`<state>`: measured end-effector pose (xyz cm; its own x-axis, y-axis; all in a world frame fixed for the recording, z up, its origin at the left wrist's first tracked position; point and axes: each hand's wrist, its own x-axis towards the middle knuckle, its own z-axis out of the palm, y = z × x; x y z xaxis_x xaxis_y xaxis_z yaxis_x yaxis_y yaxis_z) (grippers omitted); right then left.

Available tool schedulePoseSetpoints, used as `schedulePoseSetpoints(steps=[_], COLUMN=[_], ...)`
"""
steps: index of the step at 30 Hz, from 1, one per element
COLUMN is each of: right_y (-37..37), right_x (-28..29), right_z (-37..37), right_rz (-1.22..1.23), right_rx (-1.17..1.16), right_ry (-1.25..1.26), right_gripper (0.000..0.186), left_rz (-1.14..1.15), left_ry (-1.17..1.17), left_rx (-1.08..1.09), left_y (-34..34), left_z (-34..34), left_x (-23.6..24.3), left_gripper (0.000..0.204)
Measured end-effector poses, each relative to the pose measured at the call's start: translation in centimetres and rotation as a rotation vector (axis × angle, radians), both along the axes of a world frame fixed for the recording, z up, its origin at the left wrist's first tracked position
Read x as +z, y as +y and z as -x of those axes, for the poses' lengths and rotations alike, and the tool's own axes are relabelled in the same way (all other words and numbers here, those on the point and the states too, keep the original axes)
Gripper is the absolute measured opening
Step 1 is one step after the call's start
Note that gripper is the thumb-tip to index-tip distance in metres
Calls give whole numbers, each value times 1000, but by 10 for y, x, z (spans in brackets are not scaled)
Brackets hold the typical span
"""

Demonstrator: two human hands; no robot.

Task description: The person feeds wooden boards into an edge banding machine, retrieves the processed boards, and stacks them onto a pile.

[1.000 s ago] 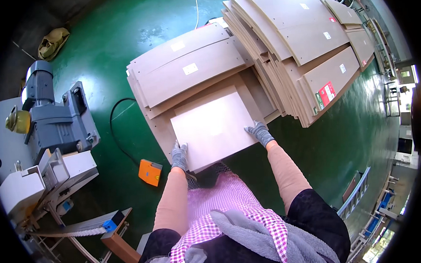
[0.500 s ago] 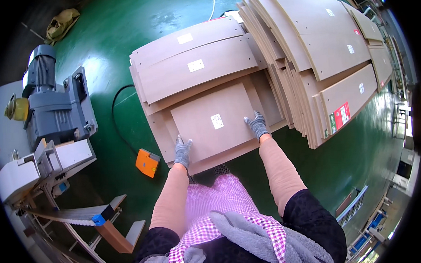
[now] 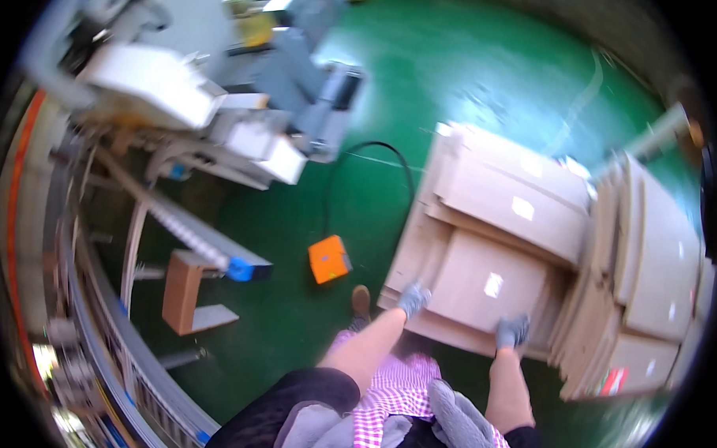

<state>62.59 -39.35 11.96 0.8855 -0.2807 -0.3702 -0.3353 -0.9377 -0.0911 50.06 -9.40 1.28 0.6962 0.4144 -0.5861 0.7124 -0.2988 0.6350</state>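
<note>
A brown rectangular board [image 3: 471, 271] with a white label lies in the recess of the middle stack, below longer labelled panels [image 3: 488, 196]. My left hand [image 3: 412, 300], in a grey glove, has its fingers curled on the board's near-left edge. My right hand [image 3: 513, 332], gloved alike, grips near its near-right corner. Both are a little smeared by motion. The boards rest on one another, and what lies under the stack is hidden.
More panel stacks [image 3: 652, 269] stand at right. At upper left is a grey motor machine [image 3: 298, 84]. An orange box [image 3: 328, 260] with a black cable [image 3: 379, 144] lies on the green floor, beside a conveyor frame [image 3: 201, 237] and a brown bracket [image 3: 179, 293].
The view has swung left, so the stacks sit lower and further right. The board between my hands, pale and unlabelled a second ago, shows a labelled brown face. My hands remain at its edges.
</note>
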Motion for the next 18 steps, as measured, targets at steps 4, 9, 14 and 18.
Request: schedulePoseSetpoints(steps=[4,9,14,18], right_y=[-15,46,74,123], right_x=[12,0,-87,-104], right_z=[87,134,110,54], right_rz=[85,-81,-155,-55], right_rx=[303,488,1483,1770], right_ry=[85,357,694,297], right_gripper=[73,50,32,30], left_rz=[155,-66,34,-783], left_ry=[-14,35,339,710], left_rx=[-572,-59,3,-1276], left_y=[37,166,243,257], left_z=[31,190,341,361], left_x=[122,138,86,80], left_gripper=[38,22,9,16])
